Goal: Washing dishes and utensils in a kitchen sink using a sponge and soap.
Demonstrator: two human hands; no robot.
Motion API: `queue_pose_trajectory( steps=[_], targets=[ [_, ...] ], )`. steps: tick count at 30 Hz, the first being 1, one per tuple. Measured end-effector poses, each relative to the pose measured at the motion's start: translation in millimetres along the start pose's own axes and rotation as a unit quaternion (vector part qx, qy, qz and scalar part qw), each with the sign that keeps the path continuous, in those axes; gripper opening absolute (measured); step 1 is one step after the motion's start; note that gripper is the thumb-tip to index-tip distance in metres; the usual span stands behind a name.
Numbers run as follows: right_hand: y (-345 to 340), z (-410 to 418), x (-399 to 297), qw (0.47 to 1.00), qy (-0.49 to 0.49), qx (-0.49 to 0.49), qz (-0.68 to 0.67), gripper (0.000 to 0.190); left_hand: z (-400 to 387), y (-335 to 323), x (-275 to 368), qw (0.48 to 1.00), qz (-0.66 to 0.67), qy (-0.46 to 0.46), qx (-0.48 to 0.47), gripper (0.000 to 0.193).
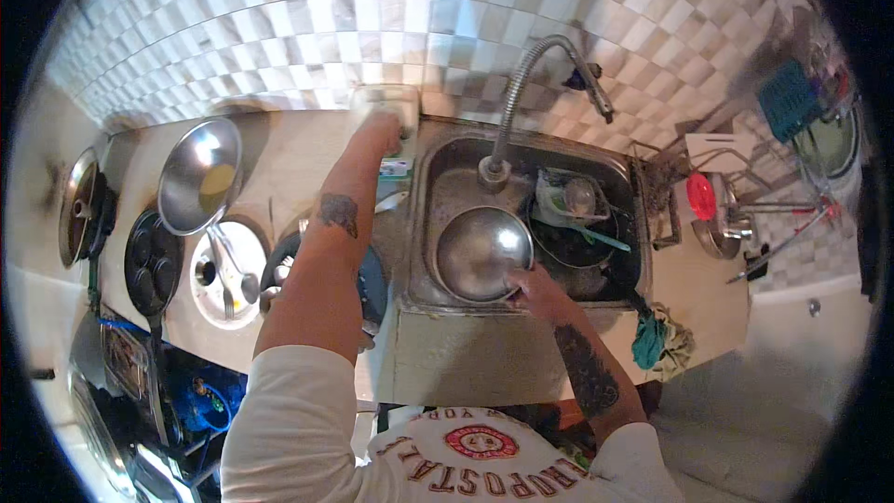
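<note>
My right hand (536,291) grips the near right rim of a round stainless steel bowl (478,251) in the left part of the metal sink (447,154). My left hand (383,131) reaches to the back of the counter, at a pale, blurred container (411,99) against the tiled wall. Whether its fingers hold anything is hidden by blur. Just in front of that hand lies a small green and white packet (395,168). Inside the sink, right of the bowl, a clear plastic container (571,197) and a light-blue handled utensil (604,239) rest over a dark pan (569,255).
A flexible metal faucet (513,91) arches over the sink. Left on the counter are a large steel bowl (199,178), a white plate (230,293) with cutlery and a black multi-cup pan (152,262). A green cloth (649,342) hangs at the right front edge, near a wire rack (667,216).
</note>
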State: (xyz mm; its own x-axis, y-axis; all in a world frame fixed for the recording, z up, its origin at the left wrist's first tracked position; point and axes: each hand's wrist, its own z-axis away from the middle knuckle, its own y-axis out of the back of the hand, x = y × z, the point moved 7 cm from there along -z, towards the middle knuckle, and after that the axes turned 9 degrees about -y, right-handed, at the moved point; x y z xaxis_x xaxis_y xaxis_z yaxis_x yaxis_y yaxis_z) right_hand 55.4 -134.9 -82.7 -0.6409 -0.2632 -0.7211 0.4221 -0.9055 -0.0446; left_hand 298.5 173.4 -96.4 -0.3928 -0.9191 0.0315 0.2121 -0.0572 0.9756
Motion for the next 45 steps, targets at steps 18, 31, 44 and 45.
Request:
queue_pose_trajectory(
  steps=[18,31,44,45],
  targets=[
    [21.6,-37.5,32.2,0.948,0.119,-0.086,-0.281,0.063,126.2,23.8,280.2,0.923,0.321,-0.064,0.205,0.029],
    [97.0,15.8,12.4,0.969,0.201,0.0,-0.14,0.068,72.9,-8.8,324.1,0.991,0.127,0.03,0.024,0.025],
    [48.0,50.0,17.4,0.937,0.118,-0.167,-0.285,0.065,109.4,88.7,358.9,0.932,-0.038,-0.206,0.295,0.023],
    [50.9,51.2,17.7,0.936,0.119,-0.161,-0.29,0.065,107.8,87.2,361.5,0.931,-0.036,-0.214,0.292,0.023]
  ],
)
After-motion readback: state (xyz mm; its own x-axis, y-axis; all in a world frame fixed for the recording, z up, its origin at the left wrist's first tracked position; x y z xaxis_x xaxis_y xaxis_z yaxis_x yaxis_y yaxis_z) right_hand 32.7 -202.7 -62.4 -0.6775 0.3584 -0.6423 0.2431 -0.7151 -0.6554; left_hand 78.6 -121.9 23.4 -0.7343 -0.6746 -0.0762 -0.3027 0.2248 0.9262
